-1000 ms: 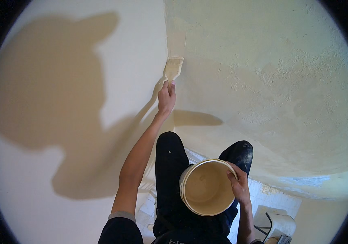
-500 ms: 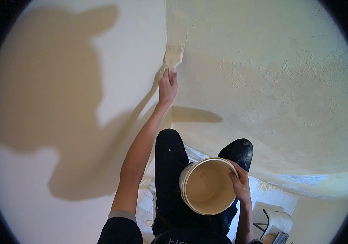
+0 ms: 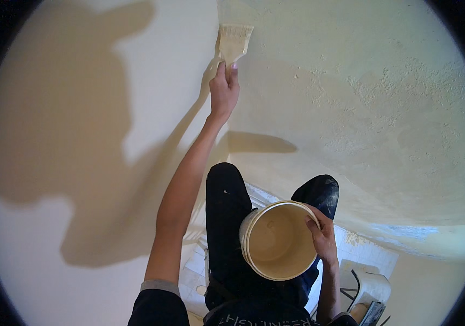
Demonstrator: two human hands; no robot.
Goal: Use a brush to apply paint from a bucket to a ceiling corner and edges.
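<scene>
My left hand (image 3: pixel 223 92) is closed round the handle of a wide, paint-coated brush (image 3: pixel 234 39), whose bristles lie against the cream, patchy wall (image 3: pixel 362 119) along the corner where it meets the smooth pale wall (image 3: pixel 37 239) on the left. My right hand (image 3: pixel 322 233) grips the rim of a round pale bucket (image 3: pixel 273 250), held over my dark-trousered legs. The bucket has some beige paint in it, low down.
Below me at the lower right are a pale chair or stool (image 3: pixel 373 285) with dark legs and a metal tool (image 3: pixel 372 314) beside it. A tiled floor (image 3: pixel 343 244) shows past my legs. Large shadows fall on both walls.
My left hand and the brush have moved upward along the corner. The bucket in my right hand appears slightly higher in the picture, along with my legs.
</scene>
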